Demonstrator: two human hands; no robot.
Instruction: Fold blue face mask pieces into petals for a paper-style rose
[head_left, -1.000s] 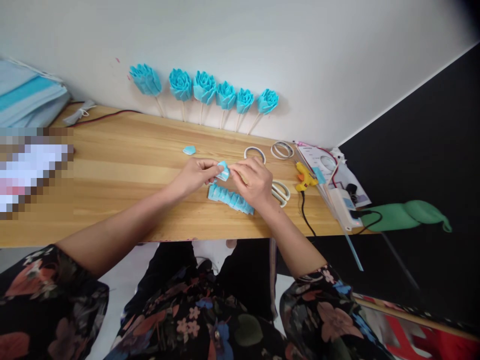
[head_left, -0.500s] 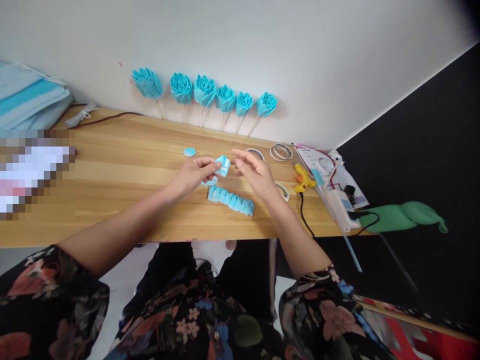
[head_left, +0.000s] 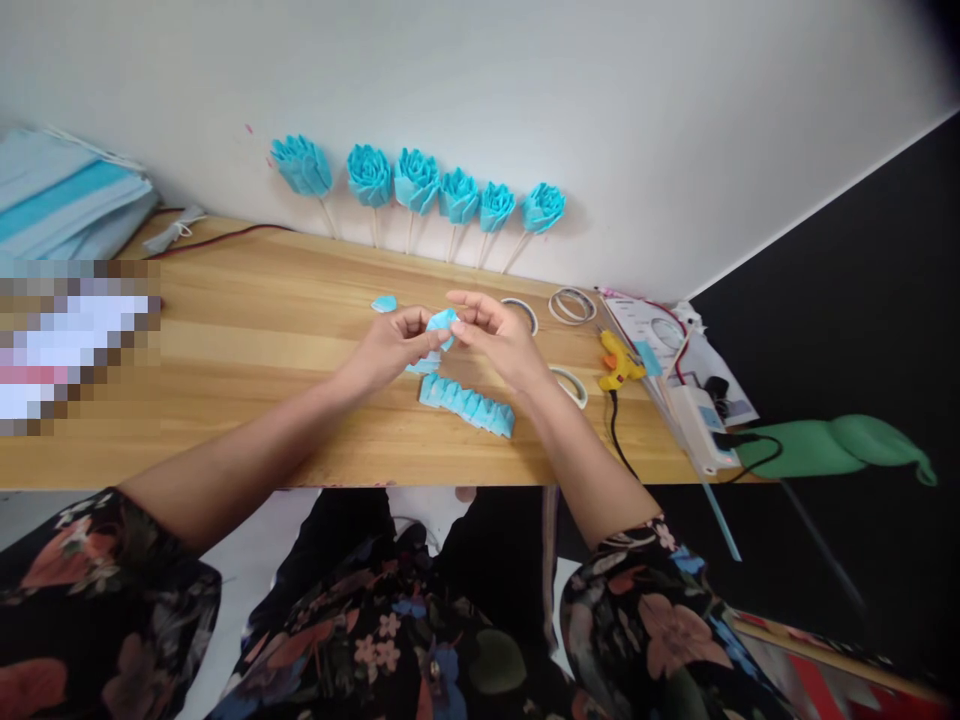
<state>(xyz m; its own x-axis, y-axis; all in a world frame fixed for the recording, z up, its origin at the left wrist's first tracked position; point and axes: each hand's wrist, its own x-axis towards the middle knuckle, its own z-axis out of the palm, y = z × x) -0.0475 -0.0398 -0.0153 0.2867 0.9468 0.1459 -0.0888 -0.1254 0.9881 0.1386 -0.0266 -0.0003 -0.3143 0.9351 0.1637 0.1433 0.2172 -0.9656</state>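
Observation:
Above the wooden table [head_left: 247,340], my left hand [head_left: 390,350] and my right hand [head_left: 499,345] meet on a small light-blue folded petal piece [head_left: 440,324], each pinching one side of it. Just below the hands, a row of several folded blue petal pieces [head_left: 466,404] lies on the table. One loose blue petal [head_left: 384,303] lies farther back. Several finished blue paper roses on sticks [head_left: 416,180] lean against the white wall.
Tape rings [head_left: 571,305] and a white ring [head_left: 571,383] lie right of my hands, then a yellow glue gun [head_left: 619,360] with a black cord, papers and a power strip [head_left: 697,420]. A stack of blue sheets [head_left: 67,195] sits at the far left.
My right hand lifted from the row of petals on the table and came back to the small piece in my left hand. The view shifted slightly.

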